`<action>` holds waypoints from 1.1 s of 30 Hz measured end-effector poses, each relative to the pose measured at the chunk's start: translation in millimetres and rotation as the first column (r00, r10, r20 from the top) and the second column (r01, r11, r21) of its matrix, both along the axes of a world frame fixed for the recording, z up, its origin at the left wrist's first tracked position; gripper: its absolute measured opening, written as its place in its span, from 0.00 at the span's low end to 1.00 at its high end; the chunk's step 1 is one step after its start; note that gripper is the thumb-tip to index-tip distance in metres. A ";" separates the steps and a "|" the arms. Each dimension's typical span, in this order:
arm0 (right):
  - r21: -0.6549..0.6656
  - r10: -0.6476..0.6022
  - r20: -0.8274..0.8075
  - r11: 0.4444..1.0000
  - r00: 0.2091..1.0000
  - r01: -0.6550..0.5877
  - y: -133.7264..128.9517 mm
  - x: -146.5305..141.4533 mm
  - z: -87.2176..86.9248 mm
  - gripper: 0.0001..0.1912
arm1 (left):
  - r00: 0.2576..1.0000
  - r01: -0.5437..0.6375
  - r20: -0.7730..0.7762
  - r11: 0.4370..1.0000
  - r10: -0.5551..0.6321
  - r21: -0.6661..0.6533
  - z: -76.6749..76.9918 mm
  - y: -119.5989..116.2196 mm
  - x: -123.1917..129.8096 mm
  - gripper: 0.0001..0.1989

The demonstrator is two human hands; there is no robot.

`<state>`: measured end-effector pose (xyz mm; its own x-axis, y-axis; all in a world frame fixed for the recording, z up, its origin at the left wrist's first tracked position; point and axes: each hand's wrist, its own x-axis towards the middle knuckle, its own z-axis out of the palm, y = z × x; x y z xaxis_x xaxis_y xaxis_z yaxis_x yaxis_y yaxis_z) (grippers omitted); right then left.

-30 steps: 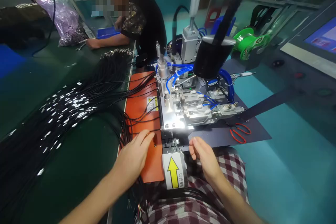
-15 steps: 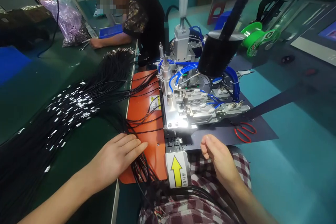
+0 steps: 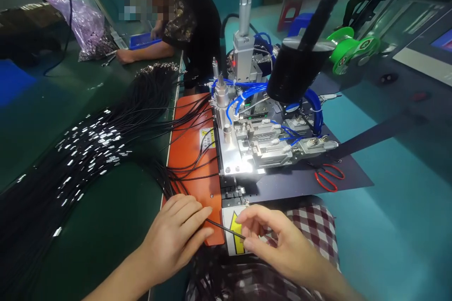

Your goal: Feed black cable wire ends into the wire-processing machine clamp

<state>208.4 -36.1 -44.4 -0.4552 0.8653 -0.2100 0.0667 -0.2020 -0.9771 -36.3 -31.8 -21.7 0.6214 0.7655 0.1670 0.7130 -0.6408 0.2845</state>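
Observation:
A thin black cable (image 3: 226, 229) stretches between my two hands over the near end of the machine. My left hand (image 3: 176, 233) is closed around it above the orange plate (image 3: 194, 150), with more black cables passing beneath. The fingers of my right hand (image 3: 278, 240) curl round the cable's other end, the thumb against it. A white block with a yellow arrow (image 3: 240, 244) lies just below the cable. Beyond my hands stands the metal machine (image 3: 226, 150), with several black cables running into its left edge.
A large bundle of black cables (image 3: 106, 136) with shiny ends covers the dark green table (image 3: 116, 207). Red-handled scissors (image 3: 328, 178) rest on the grey plate at right. A black lamp (image 3: 298, 73) hangs over the machine. A co-worker (image 3: 197, 14) leans on the table's far end.
My right hand has moved left and down and now grips a cable end. My left hand has shifted right and lower, and the cable now spans between both hands.

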 end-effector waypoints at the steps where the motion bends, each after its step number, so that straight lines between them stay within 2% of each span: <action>1: 0.044 -0.005 0.063 0.999 0.998 0.002 -0.5 -0.7 1.9 0.07 | 0.999 -0.038 0.003 0.999 0.038 -0.005 1.0 2.9 -5.9 0.14; 3: 0.091 0.000 0.127 0.996 0.992 -0.011 -1.0 -2.2 3.4 0.08 | 0.979 -0.194 -0.051 0.980 0.195 0.037 0.6 14.1 -23.8 0.18; 5: 0.103 -0.005 0.136 0.995 0.991 -0.010 -1.1 -3.3 2.5 0.08 | 0.893 -0.389 -0.188 0.911 0.410 0.136 -4.1 30.2 -47.2 0.23; 6: 0.107 -0.010 0.133 0.994 0.991 -0.005 -1.1 -3.7 1.6 0.08 | 0.846 -0.438 -0.256 0.883 0.468 0.169 -7.7 39.0 -59.1 0.25; 7: 0.110 -0.011 0.129 0.994 0.992 -0.003 -1.0 -3.8 0.6 0.08 | 0.825 -0.453 -0.290 0.874 0.486 0.177 -11.5 47.6 -70.1 0.25; 11: 0.104 0.020 0.128 0.994 0.992 -0.034 -2.1 -1.9 -1.3 0.07 | 0.865 -0.406 -0.262 0.904 0.427 0.135 -22.2 72.9 -92.3 0.21; 13: 0.077 0.052 0.140 0.995 0.989 -0.063 -3.8 0.4 -1.0 0.08 | 0.876 -0.392 -0.244 0.909 0.416 0.144 -22.1 78.0 -89.5 0.18; 17: -0.058 0.181 0.137 0.983 0.974 -0.174 -7.1 2.6 2.4 0.12 | 0.885 -0.401 -0.190 0.903 0.425 0.154 -18.0 80.4 -73.8 0.15; 19: -0.061 0.209 0.135 0.977 0.969 -0.202 -6.8 -0.3 5.0 0.13 | 0.876 -0.434 -0.154 0.886 0.458 0.164 -18.2 83.1 -68.9 0.15; 24: 0.052 0.103 0.162 0.992 0.981 -0.113 -3.0 -12.4 6.3 0.08 | 0.868 -0.468 -0.111 0.872 0.485 0.145 -18.6 89.6 -65.2 0.17; 27: 0.065 -0.003 0.161 0.998 0.987 -0.007 -2.7 -13.4 2.9 0.05 | 0.863 -0.486 -0.071 0.860 0.501 0.155 -4.9 77.2 -48.0 0.18; 28: 0.070 -0.026 0.158 0.997 0.987 0.015 -2.9 -12.7 2.0 0.05 | 0.872 -0.473 -0.057 0.867 0.487 0.158 1.8 69.8 -38.2 0.18; 29: 0.077 -0.037 0.153 0.997 0.988 0.025 -3.0 -11.7 1.6 0.05 | 0.912 -0.402 -0.020 0.904 0.409 0.149 8.5 61.6 -27.1 0.17; 30: 0.082 -0.034 0.148 0.996 0.988 0.022 -3.1 -10.6 1.8 0.05 | 0.962 -0.274 0.003 0.956 0.275 0.104 14.5 53.1 -15.5 0.16; 31: 0.083 -0.021 0.147 0.996 0.989 0.009 -3.2 -9.5 2.6 0.06 | 0.994 -0.097 -0.050 0.995 0.096 -0.016 19.0 45.1 -4.4 0.17; 32: 0.083 -0.005 0.147 0.997 0.989 -0.007 -3.1 -8.4 3.8 0.06 | 0.996 0.042 -0.066 0.990 -0.052 -0.133 21.6 38.0 5.6 0.18; 33: 0.081 0.007 0.150 0.997 0.989 -0.019 -3.0 -7.5 5.3 0.07 | 0.988 0.123 -0.065 0.965 -0.141 -0.233 22.1 32.1 13.8 0.17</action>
